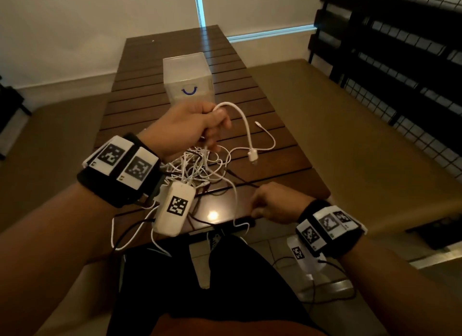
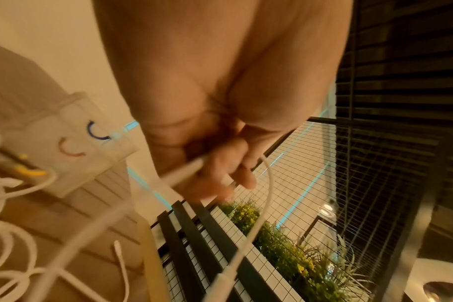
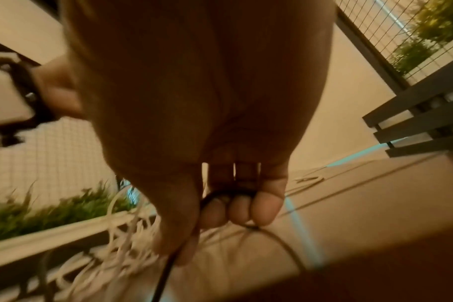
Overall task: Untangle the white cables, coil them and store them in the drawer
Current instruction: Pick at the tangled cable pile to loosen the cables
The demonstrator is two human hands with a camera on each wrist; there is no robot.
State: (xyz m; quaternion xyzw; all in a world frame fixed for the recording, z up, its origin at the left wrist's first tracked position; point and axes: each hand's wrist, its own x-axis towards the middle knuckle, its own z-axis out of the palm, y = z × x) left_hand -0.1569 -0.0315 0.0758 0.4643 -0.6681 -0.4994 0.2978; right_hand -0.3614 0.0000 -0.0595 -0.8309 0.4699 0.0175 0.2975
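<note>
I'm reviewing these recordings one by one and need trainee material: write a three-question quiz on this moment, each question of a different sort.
1. True or false: the left hand grips a thick white cable lifted above the table.
2. What does the right hand hold? A) a white plug B) a thin black cable C) nothing
3. Fill in: the tangle of white cables lies on the table between the person and the translucent ____.

Key: 1 true. 2 B. 3 drawer unit.
</note>
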